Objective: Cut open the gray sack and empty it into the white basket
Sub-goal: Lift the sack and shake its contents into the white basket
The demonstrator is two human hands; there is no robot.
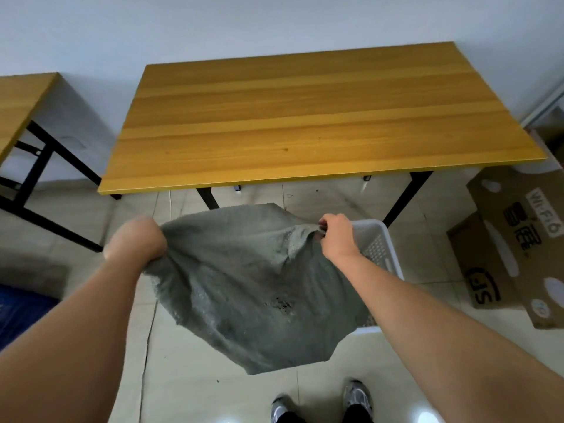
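Fingers of both hands clench the gray sack (253, 285): left hand (137, 239) at nine o'clock, right hand (335, 236) at two. Sack hangs above the floor, covering most of the white basket (381, 248); basket contents hidden. Cardboard box (515, 239) stands at three o'clock.

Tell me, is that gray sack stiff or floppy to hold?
Probably floppy: the sack sags and creases between the left hand and right hand. Likely light now, since it hangs flat. Its coarse weave looks grippy, not slippery.
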